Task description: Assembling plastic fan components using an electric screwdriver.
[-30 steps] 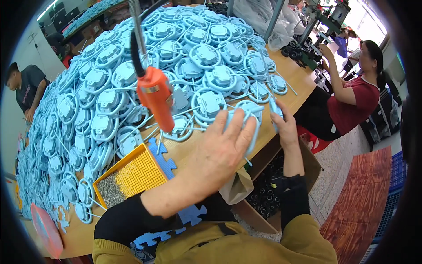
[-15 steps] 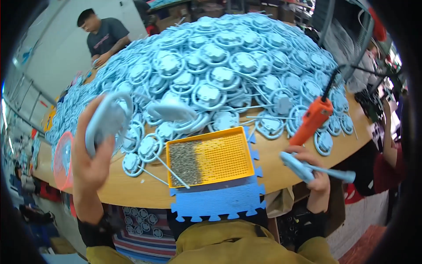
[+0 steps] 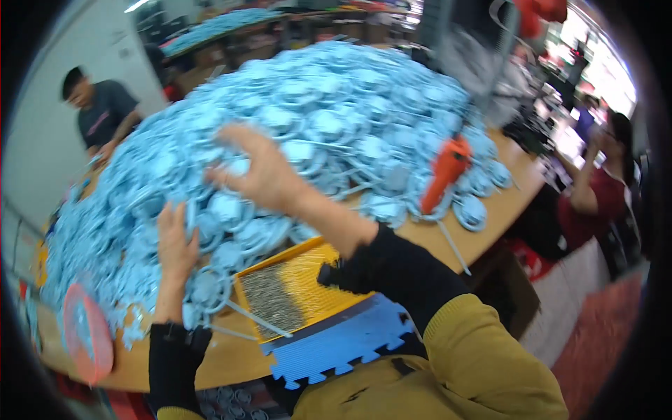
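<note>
A large heap of light-blue plastic ring-shaped parts with thin stems [image 3: 315, 91] covers the table. My right hand [image 3: 264, 171] reaches across to the left over the heap, its fingers spread and a little blurred, with nothing seen in them. Lower and to the left, my left hand [image 3: 176, 241] is at the heap's near edge, fingers up and thumb apart, close against some blue parts. Below my right forearm lies a yellow tray [image 3: 302, 323] of screws, partly hidden by the black sleeve.
An orange electric screwdriver [image 3: 446, 171] hangs or rests at the heap's right. A blue foam mat [image 3: 336, 343] lies at the front edge, and a pink translucent basket [image 3: 89, 336] at the left. One person [image 3: 105, 115] is at the far left, another [image 3: 595, 189] at the right.
Both hands held blue parts before; my right hand has swung left over the heap without its part. My left hand has lowered to the heap. The view has turned right.
</note>
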Demonstrator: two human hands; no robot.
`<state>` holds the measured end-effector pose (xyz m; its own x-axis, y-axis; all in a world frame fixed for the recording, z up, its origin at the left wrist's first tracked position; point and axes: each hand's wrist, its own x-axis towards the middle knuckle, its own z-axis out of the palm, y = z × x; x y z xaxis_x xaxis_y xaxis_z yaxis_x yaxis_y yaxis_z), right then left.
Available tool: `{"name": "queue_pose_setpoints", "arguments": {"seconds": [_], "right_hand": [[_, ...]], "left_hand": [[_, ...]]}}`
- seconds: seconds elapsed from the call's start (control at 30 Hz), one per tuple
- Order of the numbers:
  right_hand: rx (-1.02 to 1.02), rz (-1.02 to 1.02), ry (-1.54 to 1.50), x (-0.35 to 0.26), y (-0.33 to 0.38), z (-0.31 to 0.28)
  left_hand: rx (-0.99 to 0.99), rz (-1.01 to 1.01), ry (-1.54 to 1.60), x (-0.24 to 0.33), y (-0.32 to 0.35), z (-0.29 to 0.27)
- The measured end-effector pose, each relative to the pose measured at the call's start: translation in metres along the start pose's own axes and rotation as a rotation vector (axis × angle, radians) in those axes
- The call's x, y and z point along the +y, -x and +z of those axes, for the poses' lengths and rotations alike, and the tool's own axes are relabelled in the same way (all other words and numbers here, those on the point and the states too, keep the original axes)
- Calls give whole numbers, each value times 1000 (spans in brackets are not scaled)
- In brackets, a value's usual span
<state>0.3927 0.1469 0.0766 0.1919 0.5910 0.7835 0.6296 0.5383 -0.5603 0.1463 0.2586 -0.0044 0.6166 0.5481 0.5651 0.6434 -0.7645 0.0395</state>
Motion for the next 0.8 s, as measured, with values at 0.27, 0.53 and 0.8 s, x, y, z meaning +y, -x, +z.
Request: {"name": "queue_pose_setpoints", "arguments": {"seconds": [0.27,0.53,0.8], "right_hand": [[-116,939,235,-66,189,-272],[-201,626,989,45,232,-370],[-76,702,1216,85,251,-347]], "left_hand": [[-169,-117,84,40,8,-20],[-154,476,181,224,-86,3],[-262,822,340,329,-138,90]]}}
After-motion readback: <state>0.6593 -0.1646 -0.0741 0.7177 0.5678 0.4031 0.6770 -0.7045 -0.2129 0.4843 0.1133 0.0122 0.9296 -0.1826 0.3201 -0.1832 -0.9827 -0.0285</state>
